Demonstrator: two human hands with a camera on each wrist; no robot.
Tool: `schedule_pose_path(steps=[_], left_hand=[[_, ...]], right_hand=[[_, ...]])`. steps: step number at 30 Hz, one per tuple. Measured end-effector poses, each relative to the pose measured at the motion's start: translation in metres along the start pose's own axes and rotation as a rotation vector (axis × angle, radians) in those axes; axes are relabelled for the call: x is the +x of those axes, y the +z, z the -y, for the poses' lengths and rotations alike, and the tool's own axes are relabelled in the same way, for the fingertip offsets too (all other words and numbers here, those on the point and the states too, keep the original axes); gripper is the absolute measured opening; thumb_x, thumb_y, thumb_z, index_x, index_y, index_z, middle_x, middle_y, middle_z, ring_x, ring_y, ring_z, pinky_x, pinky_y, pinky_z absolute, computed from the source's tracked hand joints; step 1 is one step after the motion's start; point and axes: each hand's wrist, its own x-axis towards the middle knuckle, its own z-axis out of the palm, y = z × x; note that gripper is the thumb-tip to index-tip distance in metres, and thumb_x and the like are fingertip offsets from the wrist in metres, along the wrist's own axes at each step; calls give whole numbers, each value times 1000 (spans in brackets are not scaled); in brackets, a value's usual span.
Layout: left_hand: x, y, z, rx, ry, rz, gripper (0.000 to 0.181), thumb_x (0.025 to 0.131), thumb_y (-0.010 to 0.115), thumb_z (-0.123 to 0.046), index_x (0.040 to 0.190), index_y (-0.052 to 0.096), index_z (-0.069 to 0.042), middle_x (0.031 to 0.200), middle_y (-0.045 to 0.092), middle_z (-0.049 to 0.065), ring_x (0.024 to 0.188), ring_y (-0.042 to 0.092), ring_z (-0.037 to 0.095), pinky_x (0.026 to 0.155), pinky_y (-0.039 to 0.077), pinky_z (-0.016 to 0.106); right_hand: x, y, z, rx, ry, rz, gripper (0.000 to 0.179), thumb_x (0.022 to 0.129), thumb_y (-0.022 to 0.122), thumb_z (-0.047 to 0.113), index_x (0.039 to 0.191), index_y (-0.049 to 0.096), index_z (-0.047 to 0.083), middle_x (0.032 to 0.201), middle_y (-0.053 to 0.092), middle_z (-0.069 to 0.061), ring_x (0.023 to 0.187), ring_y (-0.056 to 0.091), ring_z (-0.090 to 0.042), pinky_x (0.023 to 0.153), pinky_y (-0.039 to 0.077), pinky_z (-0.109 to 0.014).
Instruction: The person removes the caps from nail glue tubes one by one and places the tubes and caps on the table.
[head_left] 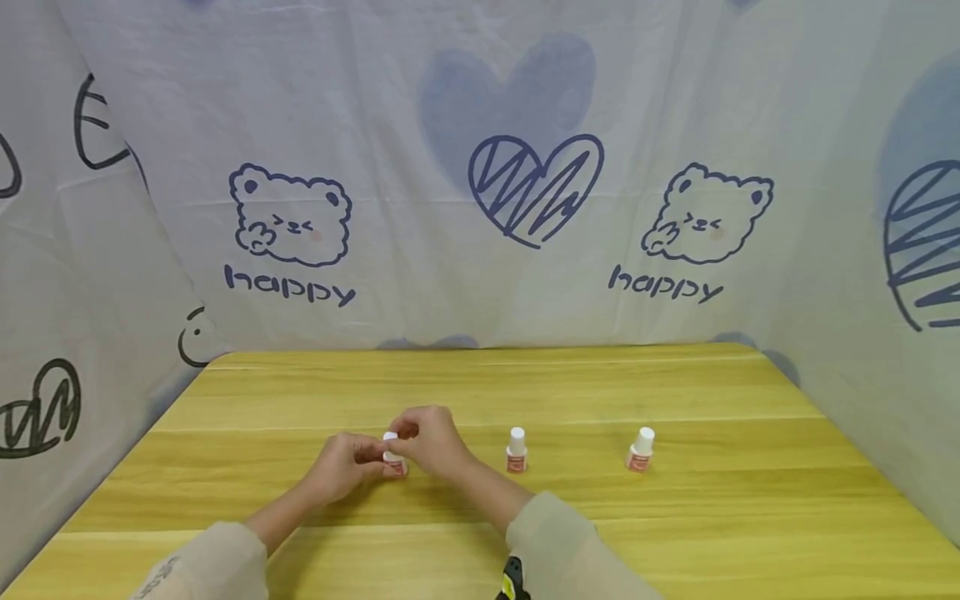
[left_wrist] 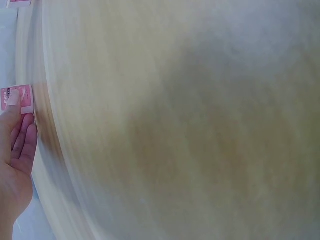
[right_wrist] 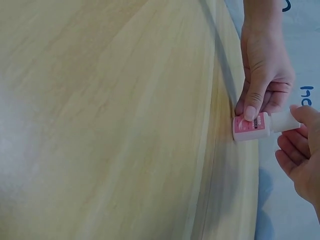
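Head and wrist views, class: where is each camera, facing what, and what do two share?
Head: head-worn, facing forward and down; left hand, right hand, sleeves show.
Left wrist: on that wrist, facing the table; left hand shows.
Right wrist: on that wrist, facing table and bottle; both hands show.
Head and right wrist share both hands and bottle.

worktop [head_left: 735,533]: yellow wood grain, streaks mostly side to side, far corners rounded | behind far edge: pale hanging cloth [head_left: 420,292], lightly creased, scribbled blue heart [head_left: 536,190] above mid-edge, bear faces [head_left: 291,217] over "happy" either side | beyond left, right edges: more printed cloth [head_left: 862,358] | light: soft, pale sheen on wood in wrist views
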Motion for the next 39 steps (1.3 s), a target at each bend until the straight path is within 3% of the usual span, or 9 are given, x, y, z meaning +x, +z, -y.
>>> schedule_pose_path(steps=[6, 11, 17, 20, 25, 29, 34, 39], left_hand=[[-2, -1, -1, 2, 8, -9, 15, 80, 68, -1, 92, 69, 9, 86, 71, 19, 77, 69, 16, 66, 54, 19], [-3, 1, 1, -45, -4, -7, 17, 80, 69, -5, 92, 70, 6, 85, 72, 17, 76, 67, 6, 67, 53, 16], [-4, 2, 3, -117, -17, 10, 18, 80, 70, -6, 93, 70, 7, 85, 72, 18, 75, 66, 0, 67, 53, 15], [-3, 1, 2, -106, -16, 8, 20, 80, 70, -7, 94, 70, 6, 85, 72, 17, 75, 67, 1, 66, 53, 16], [-2, 3, 2, -50, 11, -9, 21, 79, 71, -11, 94, 71, 3, 84, 73, 14, 74, 66, 3, 66, 53, 16], [-1, 3, 2, -42, -4, -14, 19, 79, 71, -12, 92, 72, 2, 84, 73, 13, 74, 66, 2, 66, 52, 16], [-2, 3, 2, -58, -1, -15, 15, 80, 70, -8, 90, 71, 3, 83, 72, 15, 74, 67, 4, 66, 53, 16], [-2, 3, 2, -53, 13, -30, 17, 79, 70, -6, 91, 71, 6, 83, 72, 17, 73, 67, 3, 65, 53, 16]], right_hand=[[2, 0, -1, -27, -40, 34, 11, 80, 69, 3, 90, 71, -1, 86, 71, -12, 75, 61, -11, 65, 47, -15], [2, 3, -1, -16, -44, 7, 14, 79, 68, 1, 91, 70, -5, 87, 71, -14, 80, 63, -19, 69, 48, -18], [1, 5, 0, -26, -65, -37, 7, 77, 72, 4, 80, 69, -3, 76, 69, -13, 68, 59, -12, 61, 46, -14], [0, 4, 1, -47, -78, -31, 4, 79, 70, 2, 79, 69, -2, 76, 69, -12, 67, 59, -9, 60, 45, -13], [1, 1, 0, -82, -117, 4, 7, 80, 66, -1, 85, 70, -2, 82, 71, -12, 74, 63, -15, 68, 48, -17], [1, 1, -1, -58, -108, 11, 13, 80, 68, 3, 91, 70, -4, 88, 72, -13, 81, 65, -20, 72, 50, -21], [-1, 5, -3, -42, -79, -49, 16, 77, 75, 12, 85, 69, -2, 82, 70, -11, 71, 56, -10, 64, 46, -16], [-1, 7, -4, -26, -40, -77, 13, 77, 75, 10, 76, 66, 1, 73, 67, -9, 61, 48, 0, 56, 43, -12]])
